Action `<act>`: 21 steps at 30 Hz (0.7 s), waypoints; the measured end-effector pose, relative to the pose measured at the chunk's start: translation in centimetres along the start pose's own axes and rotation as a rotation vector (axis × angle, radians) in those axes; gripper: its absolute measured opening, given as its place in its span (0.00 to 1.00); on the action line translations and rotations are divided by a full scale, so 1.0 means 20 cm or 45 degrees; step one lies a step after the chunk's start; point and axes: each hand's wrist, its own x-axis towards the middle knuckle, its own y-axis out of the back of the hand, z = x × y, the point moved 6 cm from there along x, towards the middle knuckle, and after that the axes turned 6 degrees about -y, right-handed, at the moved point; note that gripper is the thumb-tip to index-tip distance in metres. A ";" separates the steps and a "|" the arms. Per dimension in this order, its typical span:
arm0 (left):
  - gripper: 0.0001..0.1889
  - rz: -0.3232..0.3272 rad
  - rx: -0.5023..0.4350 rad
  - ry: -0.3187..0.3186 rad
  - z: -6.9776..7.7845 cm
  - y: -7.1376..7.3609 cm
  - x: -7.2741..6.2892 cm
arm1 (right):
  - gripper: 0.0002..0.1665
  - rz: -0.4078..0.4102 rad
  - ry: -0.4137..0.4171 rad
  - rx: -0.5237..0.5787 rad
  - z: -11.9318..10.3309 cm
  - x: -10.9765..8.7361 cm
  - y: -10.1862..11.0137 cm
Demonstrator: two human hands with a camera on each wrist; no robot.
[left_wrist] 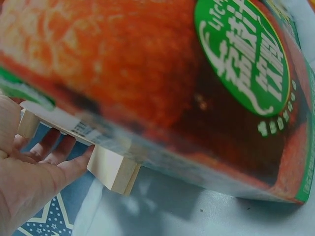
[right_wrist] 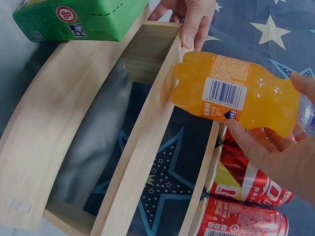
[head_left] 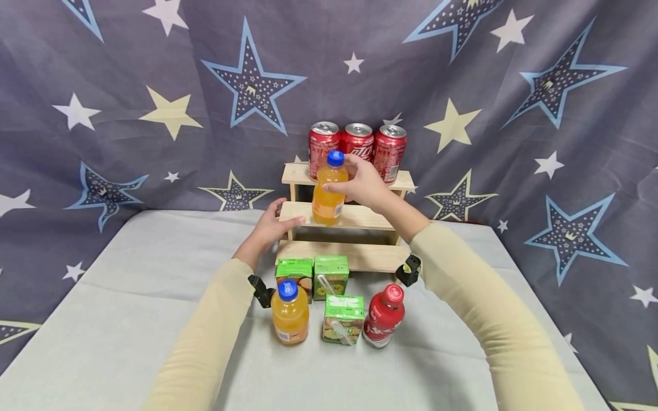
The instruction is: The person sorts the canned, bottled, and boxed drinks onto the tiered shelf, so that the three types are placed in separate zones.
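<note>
My right hand (head_left: 362, 181) grips a bottle of orange soda (head_left: 329, 197) with a blue cap by its upper part. The bottle stands nearly upright at the middle step of a three-tier wooden display rack (head_left: 360, 217). In the right wrist view the soda bottle (right_wrist: 231, 91) has its base right at that step's board. At the rack's left end my left hand (head_left: 271, 225) holds the middle step, thumb on top and fingers round the edge. A lychee juice carton (left_wrist: 123, 73) fills much of the left wrist view, in front of the left hand (left_wrist: 39, 177).
Three red soda cans (head_left: 358, 142) line the top step. Before the rack stand green juice cartons (head_left: 331, 277), another orange soda bottle (head_left: 290, 314) and a red bottle (head_left: 384, 317). A pale cloth (head_left: 169, 297) covers the table; a star-patterned curtain (head_left: 308, 45) hangs behind.
</note>
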 end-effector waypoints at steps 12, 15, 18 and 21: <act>0.47 -0.011 -0.037 -0.004 0.00 -0.01 0.00 | 0.40 0.036 -0.037 0.014 0.01 0.05 0.00; 0.46 -0.012 -0.062 -0.007 0.00 -0.01 0.00 | 0.41 0.053 -0.051 0.010 0.00 0.07 0.00; 0.46 -0.011 -0.059 -0.009 -0.01 -0.01 0.00 | 0.41 0.061 -0.069 0.004 0.01 0.08 -0.01; 0.46 -0.011 -0.056 -0.001 0.00 -0.01 0.00 | 0.41 0.065 -0.091 -0.003 0.02 0.08 -0.01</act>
